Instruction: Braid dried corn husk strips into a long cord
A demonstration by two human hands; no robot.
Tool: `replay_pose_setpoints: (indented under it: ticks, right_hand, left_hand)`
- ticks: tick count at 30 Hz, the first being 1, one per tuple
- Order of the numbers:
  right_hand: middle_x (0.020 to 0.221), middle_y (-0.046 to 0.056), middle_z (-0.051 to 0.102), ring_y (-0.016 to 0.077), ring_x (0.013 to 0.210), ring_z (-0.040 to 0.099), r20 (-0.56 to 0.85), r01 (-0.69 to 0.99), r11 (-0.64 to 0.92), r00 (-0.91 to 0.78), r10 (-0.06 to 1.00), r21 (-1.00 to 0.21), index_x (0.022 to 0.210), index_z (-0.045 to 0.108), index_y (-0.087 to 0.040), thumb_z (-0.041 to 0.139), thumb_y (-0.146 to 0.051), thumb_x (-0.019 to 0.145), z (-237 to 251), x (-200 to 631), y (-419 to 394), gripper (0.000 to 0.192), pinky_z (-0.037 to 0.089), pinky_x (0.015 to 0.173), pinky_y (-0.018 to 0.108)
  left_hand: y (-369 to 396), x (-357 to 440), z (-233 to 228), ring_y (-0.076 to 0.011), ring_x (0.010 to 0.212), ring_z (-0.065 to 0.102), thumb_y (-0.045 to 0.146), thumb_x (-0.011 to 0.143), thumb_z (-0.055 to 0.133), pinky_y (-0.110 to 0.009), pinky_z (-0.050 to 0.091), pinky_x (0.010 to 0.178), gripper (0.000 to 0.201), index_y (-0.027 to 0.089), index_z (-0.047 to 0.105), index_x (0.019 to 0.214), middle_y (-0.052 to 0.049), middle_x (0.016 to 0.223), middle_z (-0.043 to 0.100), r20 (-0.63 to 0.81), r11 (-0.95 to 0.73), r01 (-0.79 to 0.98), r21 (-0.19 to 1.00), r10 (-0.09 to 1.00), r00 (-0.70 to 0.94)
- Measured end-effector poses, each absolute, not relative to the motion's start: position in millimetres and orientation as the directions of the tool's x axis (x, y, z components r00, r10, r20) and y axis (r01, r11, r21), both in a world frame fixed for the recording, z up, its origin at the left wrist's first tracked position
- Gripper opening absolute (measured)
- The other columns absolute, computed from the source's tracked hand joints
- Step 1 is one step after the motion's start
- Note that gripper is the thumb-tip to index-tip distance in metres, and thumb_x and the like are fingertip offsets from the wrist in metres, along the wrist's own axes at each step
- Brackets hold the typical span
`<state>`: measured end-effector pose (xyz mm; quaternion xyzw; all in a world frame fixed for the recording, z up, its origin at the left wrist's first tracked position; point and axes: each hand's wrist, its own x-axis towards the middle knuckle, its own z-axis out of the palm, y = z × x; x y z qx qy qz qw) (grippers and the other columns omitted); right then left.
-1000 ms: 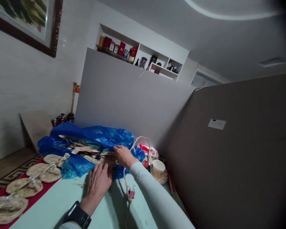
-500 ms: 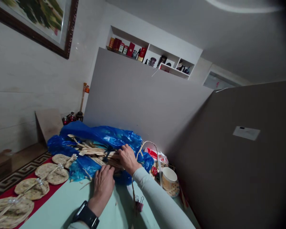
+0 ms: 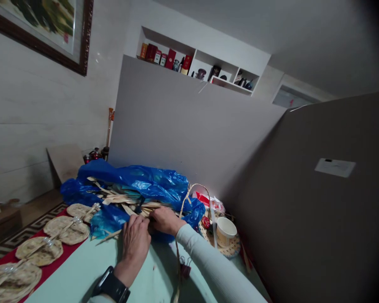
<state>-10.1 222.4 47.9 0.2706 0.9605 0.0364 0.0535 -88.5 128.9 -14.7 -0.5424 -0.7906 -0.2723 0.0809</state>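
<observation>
Fingers of the left hand [image 3: 135,239] and right hand [image 3: 166,219] are curled and set just beside each other at the front edge of the blue plastic bag [image 3: 145,177]; fingertips are hidden, so whether they are clamped on anything cannot be told. Dried strips [image 3: 118,198] lie in the bag opening, beyond the hands, on the pale green tabletop [image 3: 76,269]. 4 oval pieces [image 3: 66,229] lie in a row at left. 1 round tub [image 3: 226,232] stands right of the bag; 1 binder clip [image 3: 185,270] lies between the forearms
</observation>
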Motion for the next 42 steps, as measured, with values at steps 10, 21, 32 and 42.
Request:
replay_pose_setpoints:
  ticks: [10, 21, 32, 42]
  right_hand:
    - [0.108, 0.016, 0.071, 0.0236, 0.1, 0.067, 0.103, 0.61, 0.786, -0.792, 0.601, 0.099, 0.106, 0.07, -0.012, 0.05, -0.018, 0.093, 53, 3, 240, 0.024, 0.052, 0.086, 0.03]
    - [0.104, 0.015, 0.067, 0.0254, 0.097, 0.062, 0.181, 0.609, 0.776, -0.792, 0.583, 0.166, 0.114, 0.061, -0.011, 0.048, -0.012, 0.096, 54, 1, 235, 0.022, 0.05, 0.082, 0.034]
    - [0.099, 0.013, 0.069, 0.024, 0.097, 0.065, 0.125, 0.592, 0.788, -0.806, 0.578, 0.17, 0.101, 0.067, -0.014, 0.051, -0.018, 0.097, 46, -5, 236, 0.017, 0.048, 0.081, 0.031]
    - [0.101, 0.012, 0.072, 0.0222, 0.091, 0.069, 0.186, 0.726, 0.683, -0.684, 0.705, 0.079, 0.114, 0.062, -0.017, 0.037, -0.02, 0.103, 68, 6, 240, 0.027, 0.045, 0.071, 0.028]
  left_hand:
    - [129, -84, -14, -0.0279, 0.106, 0.061, -0.004, 0.085, 0.047, -0.041, 0.047, 0.093, 0.039, 0.02, 0.076, 0.095, -0.009, 0.103, 0.076, 0.62, 0.091, 0.937, 0.336, 0.728, -0.293]
    - [138, -94, -20, -0.0292, 0.117, 0.059, -0.003, 0.087, 0.044, -0.041, 0.049, 0.101, 0.043, 0.021, 0.079, 0.094, -0.01, 0.124, 0.072, 0.675, 0.073, 0.946, 0.316, 0.683, -0.278]
    - [149, -94, -61, -0.0278, 0.125, 0.061, -0.006, 0.081, 0.041, -0.04, 0.046, 0.108, 0.049, 0.008, 0.074, 0.115, -0.019, 0.128, 0.071, 0.529, 0.18, 0.934, 0.31, 0.783, -0.326]
    - [148, -92, -64, -0.028, 0.129, 0.059, -0.004, 0.081, 0.046, -0.04, 0.042, 0.112, 0.049, 0.01, 0.07, 0.121, -0.019, 0.134, 0.067, 0.501, 0.213, 0.941, 0.265, 0.803, -0.323]
